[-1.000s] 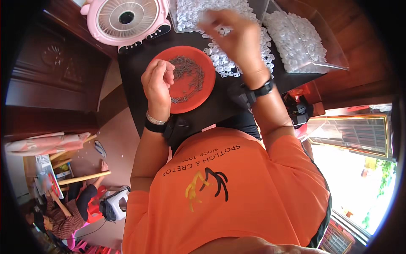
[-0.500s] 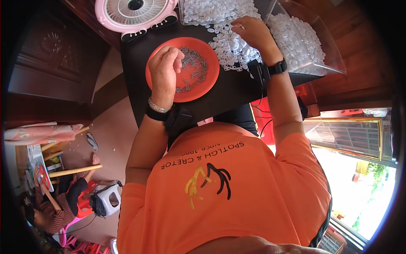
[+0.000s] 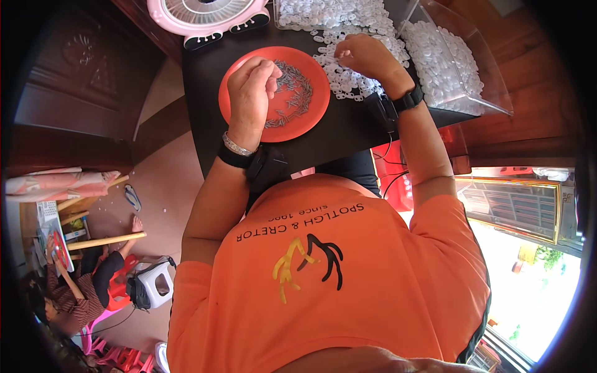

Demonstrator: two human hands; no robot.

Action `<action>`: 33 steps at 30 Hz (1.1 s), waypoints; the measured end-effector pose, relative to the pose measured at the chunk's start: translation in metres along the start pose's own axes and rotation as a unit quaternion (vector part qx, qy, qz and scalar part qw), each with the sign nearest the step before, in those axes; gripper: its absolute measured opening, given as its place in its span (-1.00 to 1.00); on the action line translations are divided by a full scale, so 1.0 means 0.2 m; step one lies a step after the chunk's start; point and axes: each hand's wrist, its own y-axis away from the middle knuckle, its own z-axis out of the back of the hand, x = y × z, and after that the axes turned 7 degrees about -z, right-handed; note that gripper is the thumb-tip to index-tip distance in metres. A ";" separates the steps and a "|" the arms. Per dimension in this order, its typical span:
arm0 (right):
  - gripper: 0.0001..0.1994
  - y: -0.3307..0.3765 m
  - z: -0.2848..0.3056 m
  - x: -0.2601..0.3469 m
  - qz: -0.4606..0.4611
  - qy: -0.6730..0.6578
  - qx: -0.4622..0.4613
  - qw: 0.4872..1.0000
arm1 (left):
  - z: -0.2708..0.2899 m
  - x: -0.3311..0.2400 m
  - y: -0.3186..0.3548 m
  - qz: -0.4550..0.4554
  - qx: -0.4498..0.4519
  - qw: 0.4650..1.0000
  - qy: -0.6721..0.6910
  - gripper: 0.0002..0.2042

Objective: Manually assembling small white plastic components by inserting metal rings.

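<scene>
I sit at a black table (image 3: 348, 133) with dark carved wooden furniture (image 3: 74, 81) to my left and a pinkish-tan floor (image 3: 165, 180) below. To my right, bright daylight pours through a window (image 3: 535, 273). Another person (image 3: 81, 292) sits low on the floor beside a small white stool (image 3: 155, 286).

Black table (image 3: 348, 133), dark top, small, set before the person. Landmark: orange plate (image 3: 239, 87), round, lying near the table's middle and holding a heap of small grey metal pins (image 3: 295, 93). Right of the plate, touching its rim: loose pile of small white plastic pieces (image 3: 348, 78) spread over the top. Beyond that pile, further right of the plate: clear plastic bin (image 3: 463, 74), filled with the same white pieces, overhanging the table edge. Behind the plate, at the far edge: pink fan (image 3: 208, 13).
</scene>
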 end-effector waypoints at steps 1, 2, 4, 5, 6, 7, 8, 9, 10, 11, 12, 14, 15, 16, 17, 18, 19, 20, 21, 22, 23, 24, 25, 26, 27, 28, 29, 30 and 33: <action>-0.83 -0.01 -0.01 -0.02 -0.015 0.040 -0.011 0.999 | 0.00 0.00 0.00 0.003 -0.003 1.000 0.000 -0.80; -0.83 -0.01 0.00 -0.02 -0.029 0.080 -0.023 0.996 | 0.00 0.01 0.00 0.004 -0.003 1.000 0.000 -0.80; -0.84 0.01 0.01 -0.02 -0.014 0.074 -0.031 0.997 | 0.02 0.02 -0.01 -0.001 0.009 1.000 0.008 -0.81; -0.84 0.01 0.03 -0.02 0.002 0.068 -0.041 0.997 | 0.02 0.02 -0.01 0.000 0.008 1.000 0.007 -0.81; -0.84 0.02 0.04 -0.01 0.002 0.067 -0.039 0.997 | 0.01 0.01 -0.01 0.004 -0.002 1.000 0.007 -0.80; -0.85 0.04 0.06 -0.01 0.019 0.048 -0.047 0.998 | 0.00 0.01 -0.01 0.009 -0.011 1.000 0.006 -0.80; -0.85 0.06 0.07 0.00 0.036 0.029 -0.055 0.997 | 0.01 0.01 -0.01 0.010 -0.011 1.000 0.006 -0.80; -0.85 0.07 0.07 0.01 0.035 0.028 -0.054 0.998 | 0.01 0.01 -0.01 0.010 -0.005 1.000 0.000 -0.80; -0.85 0.09 0.08 0.03 0.039 0.014 -0.034 0.999 | 0.01 0.01 -0.01 0.011 0.001 1.000 -0.006 -0.80; -0.85 0.10 0.08 0.04 0.042 0.001 -0.015 0.999 | 0.01 0.01 -0.01 0.012 0.002 1.000 -0.006 -0.80; -0.85 0.09 0.07 0.03 0.041 0.001 -0.015 0.999 | 0.01 0.01 -0.01 0.012 0.007 1.000 -0.007 -0.79; -0.83 0.09 0.01 0.03 0.039 0.054 -0.039 0.997 | 0.01 0.02 -0.01 0.014 0.014 1.000 -0.008 -0.79; -0.82 0.09 0.00 0.04 0.027 0.072 -0.034 0.996 | 0.00 0.02 -0.01 0.016 0.009 1.000 -0.007 -0.79; -0.82 0.09 -0.01 0.03 0.027 0.071 -0.034 0.997 | 0.00 0.02 -0.01 0.017 0.003 1.000 -0.007 -0.79; -0.83 0.07 -0.02 0.03 0.035 0.105 -0.035 0.993 | 0.01 0.02 -0.01 0.010 0.005 1.000 -0.005 -0.79; -0.83 0.03 -0.05 0.04 0.047 0.136 -0.038 0.989 | 0.02 0.01 -0.01 0.002 0.003 1.000 -0.008 -0.79; -0.84 0.01 -0.07 -0.02 0.039 0.149 -0.012 0.988 | 0.03 0.03 -0.01 -0.006 0.031 0.999 -0.041 -0.85; -0.84 0.01 -0.08 -0.06 0.131 0.149 -0.056 0.979 | 0.06 0.11 -0.02 -0.158 0.059 0.970 -0.174 -0.76; -0.85 0.02 -0.06 -0.05 0.099 0.125 -0.025 0.987 | 0.06 0.13 -0.02 -0.287 0.071 0.906 -0.303 -0.81; -0.82 0.04 -0.06 -0.05 0.134 0.122 -0.086 0.980 | 0.03 0.16 -0.02 -0.279 0.068 0.921 -0.261 -0.86; -0.82 0.05 -0.06 -0.06 0.124 0.135 -0.060 0.981 | 0.03 0.17 -0.03 -0.351 0.068 0.878 -0.319 -0.88; -0.82 0.06 -0.06 -0.09 0.112 0.098 -0.059 0.987 | 0.01 0.21 -0.05 -0.356 0.023 0.873 -0.332 -0.91; -0.82 0.07 -0.06 -0.13 0.084 0.070 -0.046 0.993 | 0.00 0.25 -0.07 -0.409 0.003 0.850 -0.332 -0.91; -0.80 0.06 -0.02 -0.04 0.070 0.057 -0.024 0.996 | 0.02 0.20 -0.04 -0.320 0.012 0.891 -0.322 -0.88; -0.77 0.10 0.04 0.00 0.006 0.054 -0.004 0.998 | -0.03 0.12 -0.02 -0.172 -0.019 0.968 -0.184 -0.84; -0.76 0.11 0.04 0.00 0.000 0.038 0.003 0.999 | -0.04 0.12 -0.02 -0.122 -0.033 0.978 -0.163 -0.79; -0.76 0.10 0.02 -0.01 0.008 0.041 -0.002 0.999 | -0.03 0.15 -0.02 -0.118 -0.041 0.979 -0.160 -0.79; -0.76 0.09 0.00 -0.03 0.015 0.046 -0.010 0.999 | -0.01 0.16 -0.03 -0.118 -0.048 0.980 -0.155 -0.79; -0.77 0.08 0.00 -0.05 0.042 0.071 -0.034 0.996 | -0.01 0.13 -0.02 -0.090 -0.044 0.983 -0.151 -0.80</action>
